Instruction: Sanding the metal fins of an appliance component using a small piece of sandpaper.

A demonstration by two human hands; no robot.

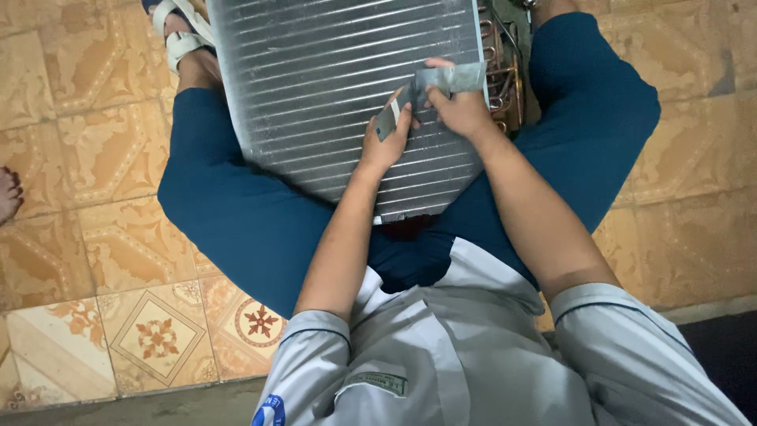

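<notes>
Sitting on the tiled floor (95,158), the person rests a finned metal coil (331,87) across the knees. The left hand (385,146) and right hand (461,110) each have fingers clenched on a shiny tape strip (430,85), pressed against the coil.

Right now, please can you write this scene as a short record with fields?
Setting: person seated on patterned floor tiles
Main thing: finned metal coil lying across the lap, copper tube bends at its right end
Left hand: on the fins, holding the lower end of a grey flat tool
Right hand: pinching the tool's upper part
Clothing: blue trousers, grey shirt, white sandal
Nearby: another person's bare foot at left edge
</notes>
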